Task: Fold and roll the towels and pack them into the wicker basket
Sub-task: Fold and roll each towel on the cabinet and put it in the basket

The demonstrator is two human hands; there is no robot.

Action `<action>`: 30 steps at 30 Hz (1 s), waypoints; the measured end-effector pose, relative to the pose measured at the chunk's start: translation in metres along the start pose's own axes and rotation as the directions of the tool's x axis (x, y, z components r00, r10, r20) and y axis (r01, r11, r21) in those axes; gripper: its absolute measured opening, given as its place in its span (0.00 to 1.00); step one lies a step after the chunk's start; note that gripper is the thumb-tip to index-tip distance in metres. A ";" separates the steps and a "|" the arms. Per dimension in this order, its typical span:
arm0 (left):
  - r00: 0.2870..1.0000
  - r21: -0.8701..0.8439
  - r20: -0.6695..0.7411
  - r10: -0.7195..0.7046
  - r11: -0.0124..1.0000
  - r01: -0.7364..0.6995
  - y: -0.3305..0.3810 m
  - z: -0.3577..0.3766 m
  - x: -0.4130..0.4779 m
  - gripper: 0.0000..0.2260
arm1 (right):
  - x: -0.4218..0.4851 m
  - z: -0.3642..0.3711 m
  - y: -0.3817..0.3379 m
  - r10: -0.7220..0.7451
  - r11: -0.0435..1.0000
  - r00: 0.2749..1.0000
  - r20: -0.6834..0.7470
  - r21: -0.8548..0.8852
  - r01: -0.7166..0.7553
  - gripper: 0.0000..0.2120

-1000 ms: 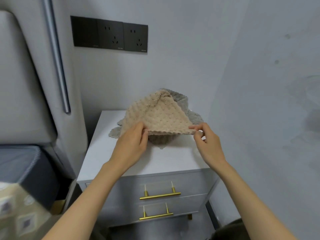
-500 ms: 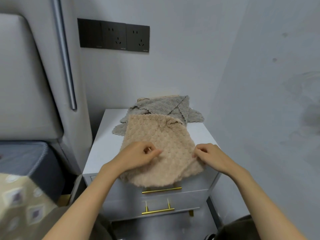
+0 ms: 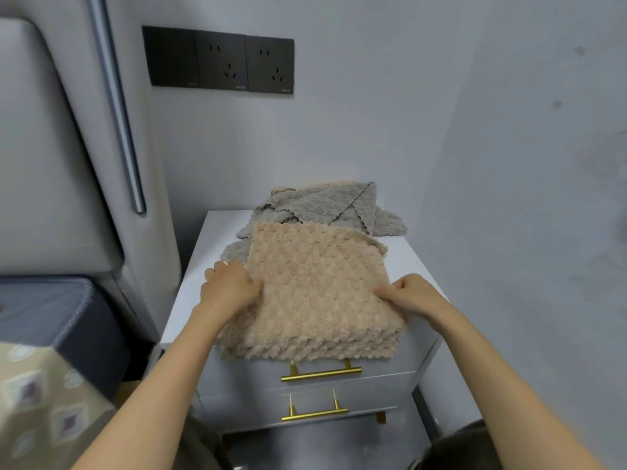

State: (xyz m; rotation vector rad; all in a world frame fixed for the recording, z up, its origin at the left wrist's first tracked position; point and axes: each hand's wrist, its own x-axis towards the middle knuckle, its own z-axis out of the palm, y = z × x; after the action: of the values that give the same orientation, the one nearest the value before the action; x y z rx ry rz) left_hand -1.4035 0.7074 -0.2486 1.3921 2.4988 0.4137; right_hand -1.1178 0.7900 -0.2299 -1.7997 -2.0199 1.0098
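A beige towel (image 3: pixel 315 293) with a nubbly pile lies flat between the two hands on the white counter (image 3: pixel 403 262). Its nearer edge, below both wrists, hangs over the front and covers the top of the upper drawer. The left hand (image 3: pixel 229 290) sits at the towel's left edge with its knuckles up and fingers curled, pinching that edge between thumb and fingers. The right hand (image 3: pixel 415 296) mirrors it at the right edge, fingers curled and fingertips nipping the cloth, the back of the hand facing up. Both forearms reach in from below, well apart, with the towel spanning the whole gap between the hands. Beyond the fingertips, toward the wall, a heap of grey towels (image 3: pixel 322 206) lies crumpled at the back of the counter, and the beige towel's far edge overlaps it. Under the hands, two gold drawer handles (image 3: pixel 320 374) show on the front of the unit, one above the other. High above the left hand a black socket panel (image 3: pixel 219 59) is fixed to the wall, and further out to that hand's left stand a grey padded headboard (image 3: pixel 40 164) and the dark corner of a bed (image 3: pixel 51 317)
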 end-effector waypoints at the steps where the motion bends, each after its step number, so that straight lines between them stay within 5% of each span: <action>1: 1.000 -0.022 0.013 -0.006 1.000 0.006 0.000 0.001 0.003 0.16 | 0.000 -0.001 -0.001 0.001 0.999 1.000 0.008 0.034 -0.001 0.23; 6: 0.998 -0.094 0.066 -0.008 0.995 0.014 0.001 -0.003 0.004 0.20 | -0.004 -0.010 -0.001 0.005 0.973 0.999 -0.053 0.231 0.008 0.15; 11: 0.997 -0.420 0.074 0.024 0.907 0.009 0.002 -0.011 0.000 0.20 | -0.013 -0.016 0.002 0.089 0.899 0.986 -0.139 0.438 -0.020 0.17; 14: 0.995 -0.607 0.091 0.029 0.794 0.032 -0.001 -0.017 -0.008 0.09 | -0.017 -0.017 0.006 0.061 0.882 0.987 -0.145 0.471 0.015 0.17; 18: 0.961 -0.694 0.226 0.160 0.718 0.044 -0.011 -0.024 -0.014 0.37 | -0.022 -0.021 0.013 -0.057 0.907 0.998 -0.015 0.418 0.059 0.19; 24: 0.980 -0.537 0.004 0.198 0.828 -0.165 -0.016 -0.023 -0.018 0.14 | -0.023 -0.024 0.023 -0.114 0.955 0.980 -0.161 0.255 0.153 0.12; 30: 0.947 -0.482 -0.284 0.153 0.831 -0.279 -0.015 -0.032 -0.026 0.10 | -0.029 -0.037 0.027 -0.226 0.923 0.902 -0.367 0.217 0.319 0.01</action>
State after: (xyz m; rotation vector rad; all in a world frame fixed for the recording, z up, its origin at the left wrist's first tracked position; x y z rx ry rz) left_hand -1.4134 0.6734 -0.2220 1.4551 2.1407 1.2636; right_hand -1.0684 0.7743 -0.2126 -1.3843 -1.7627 0.7863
